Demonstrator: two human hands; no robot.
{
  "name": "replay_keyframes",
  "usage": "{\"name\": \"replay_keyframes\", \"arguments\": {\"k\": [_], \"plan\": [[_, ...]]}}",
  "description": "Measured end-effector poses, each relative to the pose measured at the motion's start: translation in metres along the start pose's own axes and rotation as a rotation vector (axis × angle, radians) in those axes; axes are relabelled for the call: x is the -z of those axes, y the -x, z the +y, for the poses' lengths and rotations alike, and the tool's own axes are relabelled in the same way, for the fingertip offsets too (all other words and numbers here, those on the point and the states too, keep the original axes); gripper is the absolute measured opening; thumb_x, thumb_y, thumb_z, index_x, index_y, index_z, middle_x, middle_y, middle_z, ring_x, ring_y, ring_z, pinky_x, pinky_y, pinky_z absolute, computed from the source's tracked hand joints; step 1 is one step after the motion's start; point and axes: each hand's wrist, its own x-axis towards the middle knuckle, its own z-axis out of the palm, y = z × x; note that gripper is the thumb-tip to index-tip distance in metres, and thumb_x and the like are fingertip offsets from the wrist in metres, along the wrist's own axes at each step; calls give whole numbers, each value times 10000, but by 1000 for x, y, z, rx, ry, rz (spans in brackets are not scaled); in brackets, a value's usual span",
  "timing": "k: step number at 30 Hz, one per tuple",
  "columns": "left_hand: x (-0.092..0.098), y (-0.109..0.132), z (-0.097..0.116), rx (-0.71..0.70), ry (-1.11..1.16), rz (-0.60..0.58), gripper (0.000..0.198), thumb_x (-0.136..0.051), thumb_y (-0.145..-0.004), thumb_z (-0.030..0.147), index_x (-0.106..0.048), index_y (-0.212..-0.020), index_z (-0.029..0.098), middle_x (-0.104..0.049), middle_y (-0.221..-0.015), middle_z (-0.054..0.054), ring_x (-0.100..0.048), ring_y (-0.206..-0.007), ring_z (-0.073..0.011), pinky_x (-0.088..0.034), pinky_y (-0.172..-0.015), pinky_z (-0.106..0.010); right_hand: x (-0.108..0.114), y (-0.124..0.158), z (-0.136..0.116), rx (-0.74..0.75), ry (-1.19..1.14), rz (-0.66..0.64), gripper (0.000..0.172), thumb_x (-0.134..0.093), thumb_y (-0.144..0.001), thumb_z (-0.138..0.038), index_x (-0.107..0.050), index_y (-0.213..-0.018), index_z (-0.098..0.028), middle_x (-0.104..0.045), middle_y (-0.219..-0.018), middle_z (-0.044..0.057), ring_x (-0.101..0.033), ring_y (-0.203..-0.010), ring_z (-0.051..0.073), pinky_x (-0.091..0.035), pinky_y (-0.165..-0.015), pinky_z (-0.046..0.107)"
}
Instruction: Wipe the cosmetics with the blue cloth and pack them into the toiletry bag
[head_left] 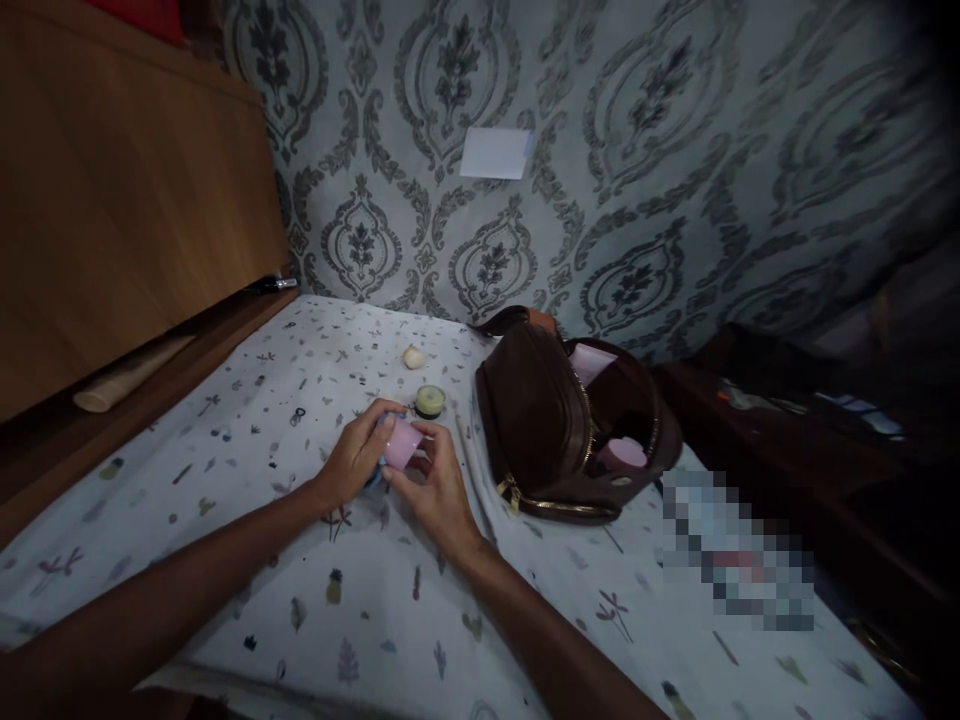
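Note:
Between my two hands is a small, glossy pink container, with bits of something blue showing at its left and lower edges. My left hand is closed round its left side, the thumb lying along it. From the right, the fingertips of my right hand pinch its edge. Just beyond the hands sits a round tub with a yellow-green top and a dark base. Farther back lies a small cream-coloured round thing. The underside of the pink container is hidden by my fingers.
An unzipped dark brown bag stands right of my hands, with pink items inside. A pixelated flat object lies farther right on the patterned sheet. Wooden furniture borders the left; a patterned wall closes the back.

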Motion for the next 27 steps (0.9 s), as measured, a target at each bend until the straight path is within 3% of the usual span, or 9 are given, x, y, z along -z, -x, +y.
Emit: {"name": "replay_keyframes", "arguments": {"k": [4,7,9,13,20,23,27], "plan": [[2,1,-2,-73,-35,-11,401,-361,-1008,481,-591,-1111,169,-657,-942,-45,-613,-856,-191,-468,-796,-302,0,-1,-5,-181,-188,-75,517,-658,-814,-610,-491,-1129,-235,-642,-957,33,-660,-801,179,-551,-679,307],[3,1,-5,-135,-73,-23,405,-391,-998,482,-606,-1119,161,-673,-1060,-81,-624,-971,-214,-461,-886,-320,-1,-4,-3,-390,-361,-142,622,-511,-799,-791,-426,-1094,-250,-617,-705,-39,-608,-490,146,-450,-449,245],[3,1,-7,-133,-72,-28,422,-388,-997,492,-616,-1118,158,-681,-1067,-86,-630,-957,-214,-466,-879,-321,-3,-6,0,-461,-408,-165,682,-487,-747,-858,-396,-1054,-256,-584,-616,-74,-570,-400,142,-388,-388,218],[4,0,-8,-69,-36,-34,456,-369,-997,526,-622,-1108,163,-689,-1010,-73,-629,-886,-207,-472,-824,-318,-4,-7,0,-480,-452,-188,677,-540,-720,-854,-419,-995,-248,-560,-600,-85,-571,-420,125,-413,-423,211],[5,0,1,-18,-4,-39,550,-377,-960,626,-649,-1051,157,-690,-946,-75,-620,-846,-212,-462,-785,-315,3,-10,-12,-354,-415,-121,524,-756,-677,-669,-564,-786,-193,-565,-717,-32,-548,-644,110,-450,-570,219],[5,1,2,9,14,-11,562,-410,-933,657,-663,-1030,165,-694,-943,-78,-626,-865,-226,-474,-824,-331,6,-11,-15,-371,-432,-131,492,-805,-644,-598,-613,-830,-185,-590,-731,-33,-534,-644,105,-437,-606,223],[3,-1,2,110,42,96,575,-434,-892,706,-672,-969,189,-711,-982,-85,-644,-946,-249,-495,-884,-344,6,-11,-12,-406,-457,-215,580,-880,-539,-530,-667,-945,-173,-633,-801,-28,-573,-702,121,-460,-669,242]]}}
